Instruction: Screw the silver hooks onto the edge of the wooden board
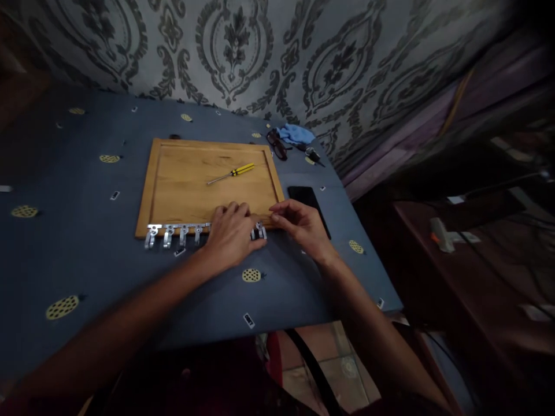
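A metal rail of hooks (173, 231) lies along the near edge of a wooden board (203, 185) on the blue cloth. My left hand (232, 234) lies palm down over the rail's right part, fingers curled on it. Just right of it, my right hand (301, 222) has its fingers pinched together at the rail's right end; what they pinch is too small to make out. A yellow-handled screwdriver (232, 172) lies on the board, well beyond both hands.
A black phone (306, 199) lies right of the board, next to my right hand. Dark glasses (277, 144), a blue cloth (297, 134) and keys (313, 155) sit at the table's far right corner. The table's right edge drops to dark furniture (455, 248).
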### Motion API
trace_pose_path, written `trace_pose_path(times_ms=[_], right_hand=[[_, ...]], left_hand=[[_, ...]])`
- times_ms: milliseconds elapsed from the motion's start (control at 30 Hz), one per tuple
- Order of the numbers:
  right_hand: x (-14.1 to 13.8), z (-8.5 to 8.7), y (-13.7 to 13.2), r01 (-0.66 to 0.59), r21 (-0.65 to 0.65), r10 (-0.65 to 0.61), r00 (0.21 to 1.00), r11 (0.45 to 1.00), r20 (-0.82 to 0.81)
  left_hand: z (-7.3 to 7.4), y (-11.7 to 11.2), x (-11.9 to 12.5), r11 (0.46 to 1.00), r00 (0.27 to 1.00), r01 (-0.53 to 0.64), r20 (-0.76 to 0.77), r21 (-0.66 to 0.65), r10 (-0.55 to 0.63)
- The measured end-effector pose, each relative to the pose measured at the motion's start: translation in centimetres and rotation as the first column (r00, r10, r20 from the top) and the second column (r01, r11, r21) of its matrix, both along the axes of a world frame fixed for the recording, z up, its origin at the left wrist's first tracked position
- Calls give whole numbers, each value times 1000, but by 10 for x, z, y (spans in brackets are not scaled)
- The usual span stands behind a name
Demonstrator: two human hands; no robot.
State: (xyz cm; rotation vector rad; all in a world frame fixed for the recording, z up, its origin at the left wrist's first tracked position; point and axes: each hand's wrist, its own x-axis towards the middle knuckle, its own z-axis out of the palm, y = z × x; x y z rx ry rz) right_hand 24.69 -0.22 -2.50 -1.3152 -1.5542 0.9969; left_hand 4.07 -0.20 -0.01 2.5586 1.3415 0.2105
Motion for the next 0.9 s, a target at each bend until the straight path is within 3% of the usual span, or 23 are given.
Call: trace_pose_path(times_ms=[267,900], right_hand=[[-3,4,8,-141,-197,137,990,970,-36],[-8,21,33,-256,-309,303,946,916,113]], left_hand=[[-2,3,1,999,1000,-8,-13,-34,7],[-5,2,1,1000,1000,10,-1,-23,-10]])
